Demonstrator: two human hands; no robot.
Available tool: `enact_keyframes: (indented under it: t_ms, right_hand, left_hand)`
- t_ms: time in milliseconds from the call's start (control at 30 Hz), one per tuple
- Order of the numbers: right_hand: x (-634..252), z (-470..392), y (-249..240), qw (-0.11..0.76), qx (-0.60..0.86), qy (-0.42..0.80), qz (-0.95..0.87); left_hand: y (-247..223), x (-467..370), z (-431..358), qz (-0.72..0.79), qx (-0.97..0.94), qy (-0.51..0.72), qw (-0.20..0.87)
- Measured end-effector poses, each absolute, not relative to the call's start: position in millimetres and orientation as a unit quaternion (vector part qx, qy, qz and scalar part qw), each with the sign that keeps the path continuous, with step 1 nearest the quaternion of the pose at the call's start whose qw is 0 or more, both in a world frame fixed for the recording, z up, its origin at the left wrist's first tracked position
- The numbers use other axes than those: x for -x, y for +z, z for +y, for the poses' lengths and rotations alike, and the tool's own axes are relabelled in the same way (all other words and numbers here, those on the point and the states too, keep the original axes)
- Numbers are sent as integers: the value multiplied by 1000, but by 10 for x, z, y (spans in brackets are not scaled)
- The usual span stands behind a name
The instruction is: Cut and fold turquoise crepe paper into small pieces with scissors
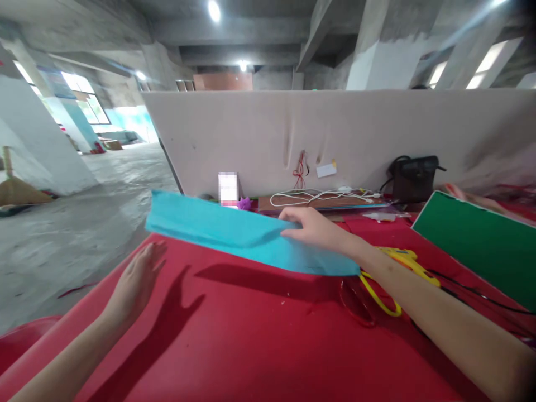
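A long light-blue sheet point(234, 226), thin like paper or felt, is held above the red tabletop point(251, 346) and casts a shadow on it. My right hand point(307, 226) pinches the sheet by its upper edge, right of its middle. The sheet's left end tilts upward and its surface has a crease. My left hand point(140, 273) hovers over the table's left edge, just below the sheet's left end, with its fingers stretched out and nothing in them. Under my right forearm lies a yellow glue gun point(404, 259), partly hidden.
Yellow-handled scissors point(383, 298) and a red loop point(355, 307) lie near my right forearm. A green board point(481, 245) stands tilted at the right. White cables point(318, 196), a purple bow point(244, 203) and a black bag point(414, 178) line the back, before a pale partition point(234, 134).
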State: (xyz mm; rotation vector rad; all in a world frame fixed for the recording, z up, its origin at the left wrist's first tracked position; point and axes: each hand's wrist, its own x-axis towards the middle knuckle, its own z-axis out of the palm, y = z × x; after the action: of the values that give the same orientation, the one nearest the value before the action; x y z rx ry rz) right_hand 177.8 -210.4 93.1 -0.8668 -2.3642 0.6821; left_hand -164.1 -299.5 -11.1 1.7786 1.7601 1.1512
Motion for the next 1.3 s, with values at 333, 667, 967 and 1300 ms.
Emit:
enact_keyframes:
  t_ms: [333, 667, 967, 1300]
  right_hand:
    - [-1685, -2556, 642, 573, 304, 626, -433]
    - [-2112, -1835, 327, 585, 410, 599, -362]
    - [-2306, -1600, 254, 616, 398, 564, -378]
    - [-2607, -1049, 458, 653, 433, 483, -391]
  left_hand:
    - [277, -222, -3183, 526, -521, 367, 564]
    - [8, -87, -2950, 482, -535, 328, 612]
    - [-182, -36, -2914, 418, -570, 282, 650]
    - [-275, 41, -3083, 426, -619, 275, 600]
